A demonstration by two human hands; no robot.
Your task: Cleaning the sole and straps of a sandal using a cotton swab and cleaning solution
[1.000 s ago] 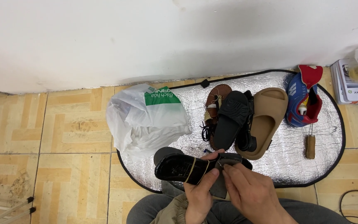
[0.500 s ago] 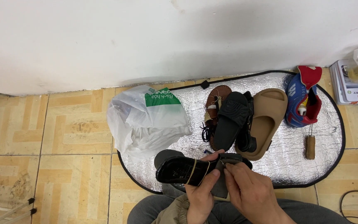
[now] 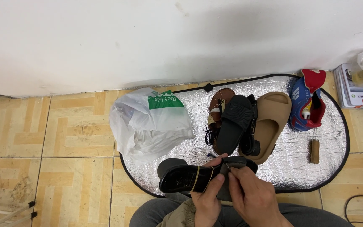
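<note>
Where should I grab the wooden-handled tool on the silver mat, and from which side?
Grip the wooden-handled tool around its brown handle, coming straight down from above. It lies flat and alone on the silver mat, thin metal tip pointing toward the blue and red shoe.

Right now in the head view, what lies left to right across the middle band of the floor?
White plastic bag → brown flat sandal → black slide sandal → tan slide → blue and red shoe → wooden-handled tool → white box at the right edge.

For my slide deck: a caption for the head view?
Both hands, left and right, hold a black sandal over a silver mat.
</note>
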